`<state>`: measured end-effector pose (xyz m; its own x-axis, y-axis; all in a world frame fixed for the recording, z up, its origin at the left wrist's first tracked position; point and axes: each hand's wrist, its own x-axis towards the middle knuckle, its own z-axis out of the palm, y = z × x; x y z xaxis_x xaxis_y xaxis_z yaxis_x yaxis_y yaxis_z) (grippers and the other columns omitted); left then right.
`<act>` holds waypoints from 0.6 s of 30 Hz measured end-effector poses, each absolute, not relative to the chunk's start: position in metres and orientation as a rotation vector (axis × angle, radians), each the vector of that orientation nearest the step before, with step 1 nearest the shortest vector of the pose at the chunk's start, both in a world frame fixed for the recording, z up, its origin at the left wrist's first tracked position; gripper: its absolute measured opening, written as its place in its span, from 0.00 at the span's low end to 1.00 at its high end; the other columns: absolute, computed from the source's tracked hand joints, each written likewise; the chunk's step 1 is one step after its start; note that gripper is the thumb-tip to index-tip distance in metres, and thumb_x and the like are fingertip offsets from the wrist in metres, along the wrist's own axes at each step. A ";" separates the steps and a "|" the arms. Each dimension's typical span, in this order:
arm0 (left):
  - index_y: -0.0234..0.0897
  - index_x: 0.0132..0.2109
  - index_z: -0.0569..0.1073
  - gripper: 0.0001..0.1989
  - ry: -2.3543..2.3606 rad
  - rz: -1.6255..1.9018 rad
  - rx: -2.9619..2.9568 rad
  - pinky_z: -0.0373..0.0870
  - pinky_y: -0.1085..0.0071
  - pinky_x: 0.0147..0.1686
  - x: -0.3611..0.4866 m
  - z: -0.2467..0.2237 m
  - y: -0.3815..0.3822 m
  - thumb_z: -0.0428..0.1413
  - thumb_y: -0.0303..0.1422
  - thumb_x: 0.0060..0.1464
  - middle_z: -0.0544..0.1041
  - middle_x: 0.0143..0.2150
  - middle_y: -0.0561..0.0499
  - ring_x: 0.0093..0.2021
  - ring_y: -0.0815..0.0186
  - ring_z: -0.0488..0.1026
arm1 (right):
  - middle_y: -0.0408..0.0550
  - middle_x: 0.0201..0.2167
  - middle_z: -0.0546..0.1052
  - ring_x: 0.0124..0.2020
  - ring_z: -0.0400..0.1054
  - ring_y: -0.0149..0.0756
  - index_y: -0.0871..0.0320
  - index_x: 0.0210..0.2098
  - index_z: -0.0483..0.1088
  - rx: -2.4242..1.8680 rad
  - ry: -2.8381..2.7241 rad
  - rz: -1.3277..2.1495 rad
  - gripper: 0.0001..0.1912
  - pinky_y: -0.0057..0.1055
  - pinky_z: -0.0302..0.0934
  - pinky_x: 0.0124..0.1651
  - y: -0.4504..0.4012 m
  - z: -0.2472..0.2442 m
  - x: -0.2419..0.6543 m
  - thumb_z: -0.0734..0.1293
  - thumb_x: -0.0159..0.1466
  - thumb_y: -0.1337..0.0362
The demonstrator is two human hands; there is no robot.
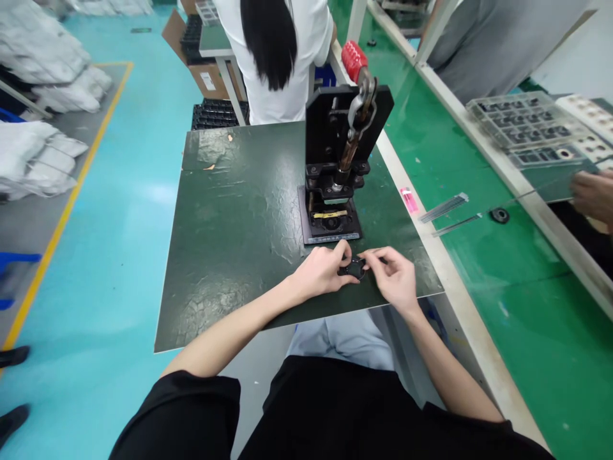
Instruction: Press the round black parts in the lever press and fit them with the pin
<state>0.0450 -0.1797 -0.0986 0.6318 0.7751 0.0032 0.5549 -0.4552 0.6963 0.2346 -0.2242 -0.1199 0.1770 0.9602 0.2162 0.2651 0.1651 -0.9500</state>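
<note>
A small round black part (354,268) is held between my two hands, just above the near edge of the dark green table (230,223). My left hand (328,267) grips it from the left, thumb below and fingers curled above. On the other side, my right hand (391,273) pinches at its upper right rim with thumb and forefinger; whether a smaller piece sits in that pinch is too small to tell. Right behind my hands stands a black hand press (330,166) with a red-wrapped lever handle (354,61). A yellow strip (330,214) crosses its base.
Right of the table runs a pale rail (407,185), then a green surface with metal strips (444,207), a black ring (499,215) and a clear parts tray (527,118). Another person's hand (594,195) is at far right. A person in white (282,64) sits ahead.
</note>
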 end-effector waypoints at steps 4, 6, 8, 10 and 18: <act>0.42 0.44 0.62 0.26 1.045 0.453 2.184 0.67 0.69 0.29 0.046 -0.100 -0.180 0.72 0.40 0.50 0.80 0.29 0.59 0.29 0.59 0.82 | 0.47 0.36 0.82 0.30 0.72 0.29 0.56 0.32 0.69 -1.235 -0.870 0.799 0.18 0.29 0.71 0.37 -0.218 -0.121 0.240 0.75 0.63 0.49; 0.42 0.44 0.63 0.26 1.024 0.486 2.201 0.68 0.69 0.29 0.044 -0.099 -0.180 0.72 0.39 0.50 0.80 0.28 0.60 0.29 0.60 0.81 | 0.47 0.36 0.82 0.31 0.72 0.29 0.56 0.34 0.69 -1.205 -0.841 0.821 0.17 0.28 0.69 0.36 -0.217 -0.120 0.241 0.75 0.63 0.50; 0.43 0.45 0.64 0.26 1.001 0.550 2.219 0.69 0.70 0.29 0.041 -0.097 -0.178 0.72 0.39 0.50 0.80 0.30 0.60 0.29 0.63 0.81 | 0.47 0.35 0.82 0.29 0.70 0.29 0.56 0.35 0.71 -1.209 -0.879 0.845 0.16 0.28 0.67 0.34 -0.217 -0.119 0.241 0.75 0.64 0.51; 0.43 0.46 0.65 0.25 1.025 0.676 2.221 0.72 0.72 0.31 0.035 -0.093 -0.173 0.72 0.40 0.51 0.82 0.33 0.58 0.30 0.65 0.81 | 0.46 0.33 0.81 0.27 0.68 0.28 0.56 0.36 0.72 -1.224 -0.905 0.844 0.16 0.28 0.65 0.33 -0.217 -0.119 0.240 0.74 0.65 0.51; 0.41 0.46 0.68 0.22 1.393 1.122 2.161 0.76 0.73 0.36 0.014 -0.097 -0.138 0.71 0.39 0.52 0.84 0.40 0.54 0.34 0.67 0.82 | 0.47 0.31 0.81 0.26 0.67 0.30 0.56 0.36 0.71 -1.273 -0.977 0.812 0.16 0.29 0.65 0.31 -0.218 -0.119 0.239 0.73 0.65 0.50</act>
<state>0.0137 -0.1384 -0.0972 0.2093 0.8757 0.4351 0.6114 -0.4645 0.6406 0.2394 -0.2178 -0.1185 0.3884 0.9111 0.1380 0.0318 0.1364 -0.9901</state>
